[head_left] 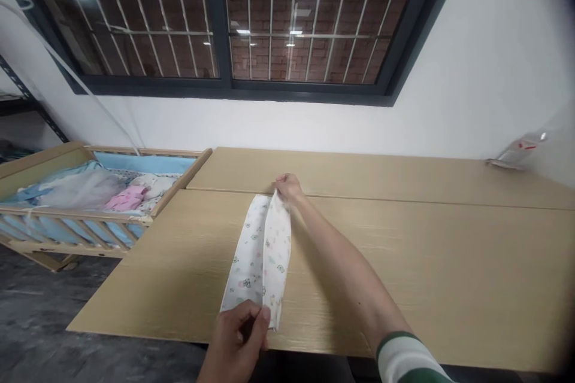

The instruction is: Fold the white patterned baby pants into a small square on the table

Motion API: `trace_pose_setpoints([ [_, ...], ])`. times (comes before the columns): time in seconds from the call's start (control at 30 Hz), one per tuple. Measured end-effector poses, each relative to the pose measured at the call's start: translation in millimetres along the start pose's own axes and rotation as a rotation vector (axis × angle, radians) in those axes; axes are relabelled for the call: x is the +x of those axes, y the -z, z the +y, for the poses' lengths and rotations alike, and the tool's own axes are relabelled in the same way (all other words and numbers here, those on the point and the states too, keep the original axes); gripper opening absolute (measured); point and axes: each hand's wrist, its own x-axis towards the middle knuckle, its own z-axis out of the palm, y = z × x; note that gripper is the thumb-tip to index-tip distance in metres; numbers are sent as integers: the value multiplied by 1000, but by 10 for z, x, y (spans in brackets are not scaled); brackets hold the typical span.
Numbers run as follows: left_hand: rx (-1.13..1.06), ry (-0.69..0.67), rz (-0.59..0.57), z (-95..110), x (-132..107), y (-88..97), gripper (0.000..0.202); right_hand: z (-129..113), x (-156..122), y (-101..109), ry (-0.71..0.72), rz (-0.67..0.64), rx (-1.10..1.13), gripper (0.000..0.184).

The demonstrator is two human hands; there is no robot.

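A white cloth [254,245] with small printed figures lies folded into a long strip on the tan table [395,263]. One lengthwise layer of it is raised along the middle. My left hand [240,335] pinches the near end of this layer between thumb and forefinger, close to the table's front edge. At the far end, my right hand [287,185] is closed on the corner of the same layer, near the seam across the tabletop. The cloth is stretched between both hands. What lies under the top layer is hidden.
To the left stands a wooden crib [148,221] with blue lining, holding a pink cloth [127,198] and other fabrics. A clear plastic bag [516,151] lies at the back right. Behind the table are a white wall and a barred window [305,30].
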Motion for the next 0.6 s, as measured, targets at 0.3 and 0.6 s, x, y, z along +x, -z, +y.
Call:
trace_pose_setpoints([
  [0.3, 359, 42, 113, -458, -33, 473, 49, -92, -65, -774, 60, -5, -426, 20],
  [0.6, 915, -13, 257, -611, -51, 552, 30, -142, -242, -880, 170, -90, -642, 20],
])
